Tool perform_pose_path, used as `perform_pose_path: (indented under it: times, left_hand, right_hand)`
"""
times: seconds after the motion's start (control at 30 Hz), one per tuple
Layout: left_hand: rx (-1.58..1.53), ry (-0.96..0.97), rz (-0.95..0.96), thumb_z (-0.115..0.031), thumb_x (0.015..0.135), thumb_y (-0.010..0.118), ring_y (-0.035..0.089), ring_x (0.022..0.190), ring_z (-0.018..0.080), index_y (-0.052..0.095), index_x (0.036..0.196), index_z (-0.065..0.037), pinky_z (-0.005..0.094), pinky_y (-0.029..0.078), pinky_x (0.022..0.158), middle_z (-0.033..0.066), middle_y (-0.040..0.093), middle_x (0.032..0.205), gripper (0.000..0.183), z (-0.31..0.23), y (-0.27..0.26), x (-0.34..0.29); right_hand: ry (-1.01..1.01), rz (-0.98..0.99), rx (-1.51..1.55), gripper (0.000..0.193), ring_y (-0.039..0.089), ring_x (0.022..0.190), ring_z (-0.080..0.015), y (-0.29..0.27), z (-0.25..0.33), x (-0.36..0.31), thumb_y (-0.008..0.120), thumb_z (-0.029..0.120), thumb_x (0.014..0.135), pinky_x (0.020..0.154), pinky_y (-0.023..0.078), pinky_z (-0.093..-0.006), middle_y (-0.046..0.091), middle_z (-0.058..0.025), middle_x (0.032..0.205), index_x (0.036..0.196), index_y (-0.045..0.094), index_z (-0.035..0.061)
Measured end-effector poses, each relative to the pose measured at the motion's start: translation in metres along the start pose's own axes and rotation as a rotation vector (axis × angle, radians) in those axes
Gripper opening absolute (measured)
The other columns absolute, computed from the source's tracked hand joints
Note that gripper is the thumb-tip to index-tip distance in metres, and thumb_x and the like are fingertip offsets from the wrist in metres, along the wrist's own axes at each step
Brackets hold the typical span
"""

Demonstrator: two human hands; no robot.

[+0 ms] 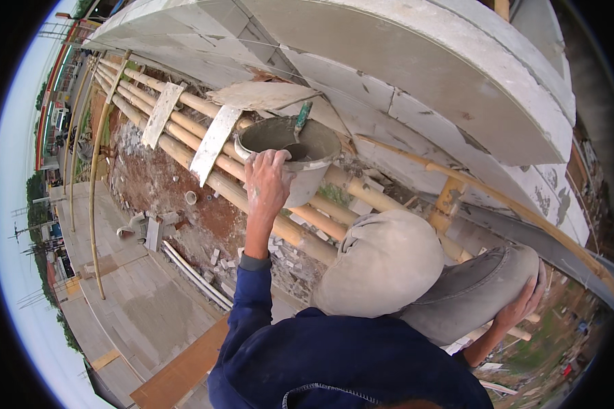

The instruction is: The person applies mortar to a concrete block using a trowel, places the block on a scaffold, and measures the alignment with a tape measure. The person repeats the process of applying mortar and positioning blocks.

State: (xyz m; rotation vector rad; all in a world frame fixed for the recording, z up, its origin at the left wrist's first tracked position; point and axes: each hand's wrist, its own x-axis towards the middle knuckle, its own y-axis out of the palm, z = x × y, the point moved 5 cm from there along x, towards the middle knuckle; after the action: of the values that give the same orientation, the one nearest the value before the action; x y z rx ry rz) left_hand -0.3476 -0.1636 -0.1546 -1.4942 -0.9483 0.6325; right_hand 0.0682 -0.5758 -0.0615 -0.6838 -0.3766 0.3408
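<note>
From where I stand, the pale mortar bucket (pixel 308 189) sits just ahead and to the right of the worker's left hand (pixel 267 178), which is plainly the nearer of the two. Those fingers are hooked over the near-left part of the rim, gripping it, with the forearm reaching up in line with the bucket. The right hand (pixel 522 300) is well apart, laid loosely against the outer side of the right knee (pixel 505 273); I can see nothing in it.

The bucket rests on the bamboo poles (pixel 280 225) of the scaffold, beyond the left knee (pixel 389 262) and just beside the near end of a white plank (pixel 215 143). The poles run from far left to near right, and the bucket stands toward their edge on the side of the block wall (pixel 361 82). Being round, it has no long axis of its own. The trowel inside does: its green handle (pixel 303 116) rises out of the mortar toward the far rim and the wall, away from the gripping hand. The blade is mostly out of sight.

The bucket looks well used, greyish white and smeared outside, its inner wall coated grey. The mortar (pixel 314 146) appears wet and smooth, lying below the rim.
</note>
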Motion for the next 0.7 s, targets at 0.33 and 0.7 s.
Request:
perform_pose_path:
  times: [0.33,0.7]
  left_hand:
    - [-0.252,-0.278,-0.054,-0.027,0.085,0.088,0.062,0.121,0.0272,0.066,0.129,-0.008,0.0516,0.038,0.119,0.0063,0.068,0.118,0.053,0.037,0.002,-0.154]
    - [-1.589,-1.105,-0.143,-0.012,0.091,0.069,0.073,0.103,0.0307,0.054,0.136,0.005,0.048,0.066,0.085,0.0167,0.068,0.118,0.051,0.098,0.077,-0.166]
  right_hand:
    - [-0.008,-0.021,-0.026,0.05,0.059,0.13,-0.0323,-0.001,-0.014,0.003,0.044,0.03,0.113,0.116,0.04,-0.043,0.064,-0.0212,0.142,0.14,0.062,-0.0082]
    - [-0.076,0.027,-0.137,0.052,0.06,0.126,-0.0407,0.012,-0.014,0.012,0.044,0.037,0.114,0.11,0.042,-0.0494,0.063,-0.0227,0.142,0.14,0.064,-0.004]
